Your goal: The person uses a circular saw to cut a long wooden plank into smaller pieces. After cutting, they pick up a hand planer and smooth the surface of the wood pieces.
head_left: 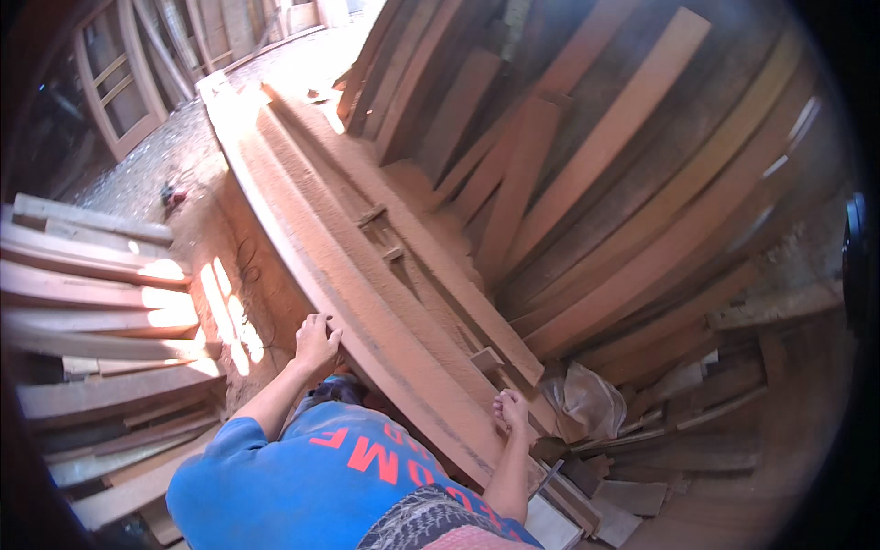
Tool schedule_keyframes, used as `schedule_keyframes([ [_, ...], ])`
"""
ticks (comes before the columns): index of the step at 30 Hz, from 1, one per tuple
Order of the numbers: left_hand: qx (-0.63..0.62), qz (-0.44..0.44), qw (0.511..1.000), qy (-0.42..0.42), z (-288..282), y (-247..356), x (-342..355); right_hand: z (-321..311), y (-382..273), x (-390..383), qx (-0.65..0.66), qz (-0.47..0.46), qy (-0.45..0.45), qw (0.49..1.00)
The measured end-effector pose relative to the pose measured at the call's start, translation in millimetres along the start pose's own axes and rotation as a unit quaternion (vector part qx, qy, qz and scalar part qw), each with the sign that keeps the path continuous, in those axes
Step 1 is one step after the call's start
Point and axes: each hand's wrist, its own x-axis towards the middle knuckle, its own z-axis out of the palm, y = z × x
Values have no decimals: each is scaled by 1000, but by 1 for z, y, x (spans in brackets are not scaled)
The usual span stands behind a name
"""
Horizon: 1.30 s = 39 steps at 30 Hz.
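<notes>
Planks (119,399), at least 8 that we can count, lie stacked at our far left, beside brown ground (206,240). Next comes our left hand (317,343), 1 of 2, fingers bent at the left edge of 1 long dusty board (367,312); we cannot tell whether it grips or merely rests. That board slants from upper left to lower right, between our hands. We judge the step to be steadying or positioning it; the next move calls for an even hold on both sides. Between it and 1 second timber (449,275) sit 3 small wood blocks (371,216). Our right hand (511,410) is curled near the board's lower end, and we cannot tell whether it encloses anything. Further right: 1 clear plastic bag (589,401), then at least 8 leaning boards (623,128)
</notes>
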Motion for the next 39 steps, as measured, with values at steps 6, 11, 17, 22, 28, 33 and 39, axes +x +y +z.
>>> schedule_keyframes([
  [6, -84, -126, 988, -34, -7, -72, 13, 86, -17, -12, -84, -119, -28, 989],
  [11, -135, -141, 980, -25, -25, -125, 69, 179, -80, -79, -190, -167, -120, 960],
  [17, -268, -217, 936, -68, -40, -209, 183, 324, -134, -117, -415, -228, -148, 868],
  [22, -278, -268, 920, 63, -78, -199, 286, 419, -188, -139, -482, -246, -121, 832],
  [28, -149, -337, 929, 36, -95, -162, 347, 459, -168, -104, -476, -257, -118, 833],
  [33, -140, -341, 927, 61, -82, -151, 333, 450, -156, -109, -468, -261, -110, 837],
  [39, -162, -312, 936, 28, -51, -113, 269, 381, -113, -120, -417, -288, -107, 856],
])
